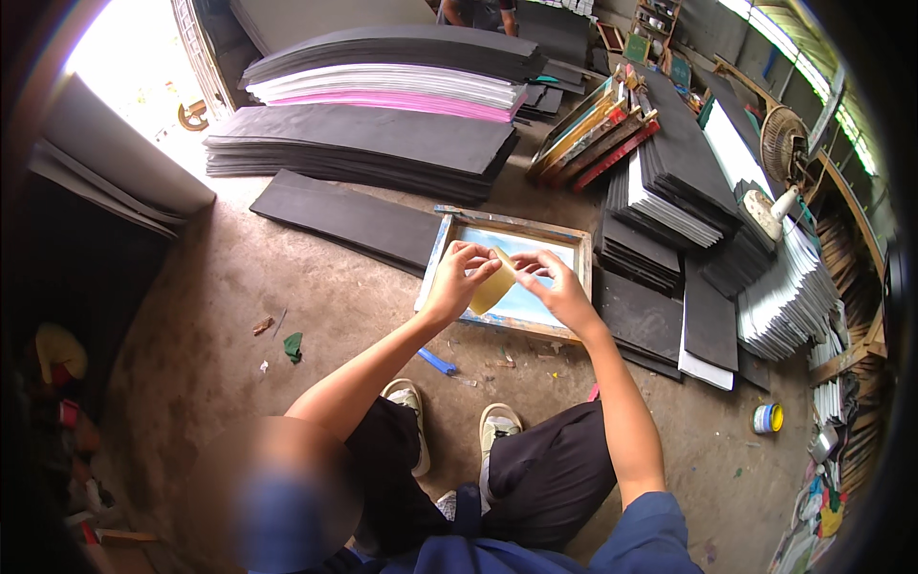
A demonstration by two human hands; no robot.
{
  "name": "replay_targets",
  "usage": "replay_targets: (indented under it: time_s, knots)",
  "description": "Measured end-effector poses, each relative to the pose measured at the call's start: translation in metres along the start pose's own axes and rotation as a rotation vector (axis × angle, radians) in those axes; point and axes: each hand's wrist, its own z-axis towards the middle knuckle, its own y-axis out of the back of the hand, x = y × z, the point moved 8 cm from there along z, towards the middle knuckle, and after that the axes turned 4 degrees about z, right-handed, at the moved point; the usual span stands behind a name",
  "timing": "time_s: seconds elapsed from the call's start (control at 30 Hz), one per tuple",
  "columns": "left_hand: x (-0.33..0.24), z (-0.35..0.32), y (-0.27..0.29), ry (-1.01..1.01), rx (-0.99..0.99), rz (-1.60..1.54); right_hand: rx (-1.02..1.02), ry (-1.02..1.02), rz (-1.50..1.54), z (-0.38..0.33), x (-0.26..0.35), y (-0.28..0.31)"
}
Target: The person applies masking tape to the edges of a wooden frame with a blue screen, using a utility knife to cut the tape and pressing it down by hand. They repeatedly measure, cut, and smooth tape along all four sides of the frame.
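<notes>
Between my two hands hangs a yellowish, slightly see-through strip (491, 291) that looks like tape or thin film. My left hand (457, 280) pinches it along its left side, fingers closed. My right hand (557, 290) holds its upper right edge between thumb and fingers. Both hands are raised over a wooden frame (582, 263) with paint-stained edges, which lies on the floor before my feet. Inside the frame is a light blue and white sheet (550, 256), partly hidden by the hands and the strip.
Stacks of black sheets (354, 134) and more frames (598, 129) stand beyond. Further stacks (684, 196) and a fan (784, 142) are on the right. A yellow-topped can (768, 418), a blue strip (437, 361) and a green scrap (293, 347) lie about the floor. Another person (481, 13) is at the back.
</notes>
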Motion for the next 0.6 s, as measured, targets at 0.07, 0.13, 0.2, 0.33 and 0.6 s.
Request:
replay_targets:
  time_s: [0.07, 0.13, 0.2, 0.33, 0.6]
  knots:
    - [0.005, 0.0, -0.005, 0.029, -0.017, 0.004, -0.038, 0.044, -0.213, -0.002, 0.006, -0.006]
    - [0.01, 0.0, -0.011, 0.065, -0.011, 0.031, -0.074, -0.025, -0.214, -0.002, -0.005, -0.009]
    - [0.012, 0.0, -0.015, 0.099, 0.0, 0.009, -0.139, -0.011, -0.315, -0.001, -0.005, -0.005]
    - [0.013, 0.0, -0.018, 0.138, -0.025, -0.155, -0.313, 0.182, -0.676, -0.005, 0.019, 0.0]
    - [0.016, -0.011, -0.046, -0.047, 0.219, 0.04, -0.367, 0.209, -0.795, -0.01, 0.03, 0.026]
